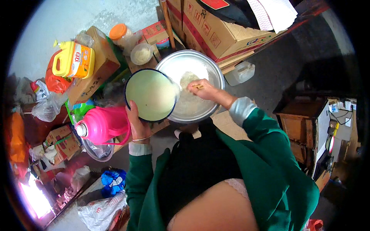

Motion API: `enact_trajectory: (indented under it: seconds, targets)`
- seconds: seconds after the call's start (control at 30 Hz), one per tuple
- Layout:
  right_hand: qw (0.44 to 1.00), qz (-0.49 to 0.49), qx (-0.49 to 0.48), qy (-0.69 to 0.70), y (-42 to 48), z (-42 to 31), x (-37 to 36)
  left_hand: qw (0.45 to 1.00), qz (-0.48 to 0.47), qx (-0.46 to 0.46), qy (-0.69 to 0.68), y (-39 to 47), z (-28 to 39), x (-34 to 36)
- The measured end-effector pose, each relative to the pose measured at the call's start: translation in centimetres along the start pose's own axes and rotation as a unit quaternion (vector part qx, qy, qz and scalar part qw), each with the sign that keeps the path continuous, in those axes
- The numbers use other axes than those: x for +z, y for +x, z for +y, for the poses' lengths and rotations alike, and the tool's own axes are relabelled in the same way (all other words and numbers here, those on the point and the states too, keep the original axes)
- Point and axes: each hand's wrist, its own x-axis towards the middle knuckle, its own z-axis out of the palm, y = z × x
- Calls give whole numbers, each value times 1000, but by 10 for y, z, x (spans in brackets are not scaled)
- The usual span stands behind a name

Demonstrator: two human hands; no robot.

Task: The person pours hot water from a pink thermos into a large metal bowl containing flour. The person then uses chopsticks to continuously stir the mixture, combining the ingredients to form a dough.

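Note:
My left hand (136, 122) grips the side of a white enamel bowl (149, 95) with a dark blue rim. The bowl's pale inside faces up, and its right edge overlaps a large round metal basin (219, 76). Whether liquid runs over that edge cannot be made out. Inside the basin lies a pale, flour-like mound (188, 78). Over it, my right hand (202, 90) is closed around wooden chopsticks (198, 86), whose lower ends are hidden by the hand. A thin bracelet circles my left wrist.
Close by my left hand stands a pink thermos flask (104, 125). Behind the bowl are a small bowl of pale food (141, 54), an orange-lidded jar (118, 32) and a yellow detergent jug (75, 59). Cardboard boxes (206, 31) and a translucent plastic jug (240, 73) border the basin's far side.

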Motion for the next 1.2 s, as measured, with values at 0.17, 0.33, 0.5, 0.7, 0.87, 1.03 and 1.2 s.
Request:
enact_trajectory:
  seconds: [0.17, 0.33, 0.5, 0.7, 0.87, 1.03, 1.2]
  targets:
    - [983, -5, -6, -185, 3, -29, -54, 1000, -3, 19, -13, 4, 3, -8]
    - [988, 105, -18, -112, 14, -15, -13, 998, -3, -18, -68, 5, 1, 12]
    - [994, -51, 78, -63, -6, -19, -22, 999, -16, -21, -36, 4, 2, -6]
    - [986, 142, -18, -85, 21, 6, -24, 999, -9, 20, 32, 11, 0, 19]
    - [992, -69, 100, -27, -1, -30, -18, 999, 29, 17, 19, 7, 9, 15]
    - [989, 85, 79, -96, 8, -40, -49, 998, 45, 34, 38, 13, 10, 21]
    - [998, 44, 13, -43, 4, -18, -12, 960, 25, 115, 252, 14, 8, 37]
